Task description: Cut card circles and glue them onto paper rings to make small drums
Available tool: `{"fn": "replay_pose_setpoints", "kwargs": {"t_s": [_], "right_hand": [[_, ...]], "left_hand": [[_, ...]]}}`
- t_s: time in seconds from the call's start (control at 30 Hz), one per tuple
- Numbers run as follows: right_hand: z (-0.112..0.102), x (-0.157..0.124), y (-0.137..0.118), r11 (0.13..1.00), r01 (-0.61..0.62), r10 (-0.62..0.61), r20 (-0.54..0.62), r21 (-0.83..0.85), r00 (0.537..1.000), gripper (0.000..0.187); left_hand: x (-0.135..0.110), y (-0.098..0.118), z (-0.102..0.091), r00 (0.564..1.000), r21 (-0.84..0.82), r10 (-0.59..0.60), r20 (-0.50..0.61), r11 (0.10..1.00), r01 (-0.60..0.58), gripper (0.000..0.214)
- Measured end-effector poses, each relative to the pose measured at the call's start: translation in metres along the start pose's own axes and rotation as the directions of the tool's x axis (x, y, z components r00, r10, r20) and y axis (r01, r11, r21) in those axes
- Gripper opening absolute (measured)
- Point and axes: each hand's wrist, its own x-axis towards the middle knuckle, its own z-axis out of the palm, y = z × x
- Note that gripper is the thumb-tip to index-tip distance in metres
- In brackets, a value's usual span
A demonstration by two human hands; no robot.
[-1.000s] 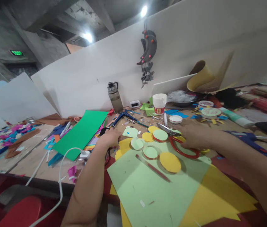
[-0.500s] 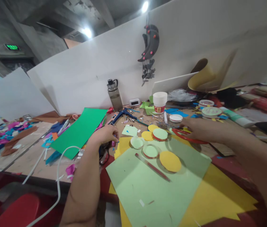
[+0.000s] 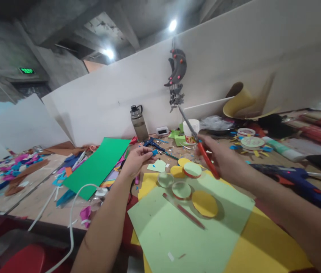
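Note:
My right hand (image 3: 216,153) is closed around the red handles of a pair of scissors (image 3: 190,125), whose blades point up and to the left in front of the paper cups. At the fingertips of my left hand (image 3: 138,159), pinched together, is a small blue piece of paper (image 3: 154,152). Below the hands lies a light green sheet (image 3: 160,223) over yellow sheets (image 3: 263,242). On it rest a reddish-brown pencil (image 3: 184,211), a yellow disc (image 3: 205,203) and round lids with pale green faces (image 3: 181,189).
A green sheet (image 3: 98,167) lies on the left, near a white cable (image 3: 71,212). Behind stand a water bottle (image 3: 139,127) and stacked paper cups (image 3: 191,127). A blue glue gun (image 3: 299,182) is at the right, partly behind my forearm. Scraps litter the table.
My right hand has lifted the scissors off the table and swung the blades upward. My left hand has moved forward and right with the blue piece. The camera has tilted up slightly.

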Motion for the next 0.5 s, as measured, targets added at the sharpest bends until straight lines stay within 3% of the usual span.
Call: {"fn": "replay_pose_setpoints", "kwargs": {"t_s": [0.07, 0.17, 0.33, 0.5], "right_hand": [[0.006, -0.002, -0.005, 1.0, 0.019, -0.019, -0.027, 0.004, 0.999, 0.057], [0.007, -0.005, -0.005, 0.995, 0.077, -0.075, -0.044, 0.057, 0.996, 0.067], [0.003, -0.004, -0.002, 0.99, -0.01, 0.015, -0.03, 0.143, 0.999, 0.046], [0.001, -0.003, -0.009, 0.988, -0.054, 0.048, 0.044, 0.145, 0.998, 0.047]], "left_hand": [[-0.002, 0.002, 0.01, 1.0, -0.147, -0.016, 0.02, 0.989, 0.018, 0.037], [-0.002, 0.009, 0.023, 0.999, -0.228, -0.011, 0.053, 0.973, 0.023, 0.04], [0.007, 0.021, 0.045, 0.996, -0.223, 0.079, 0.037, 0.972, -0.069, 0.035], [0.014, 0.03, 0.064, 0.991, -0.324, 0.135, 0.003, 0.937, -0.127, 0.03]]}}
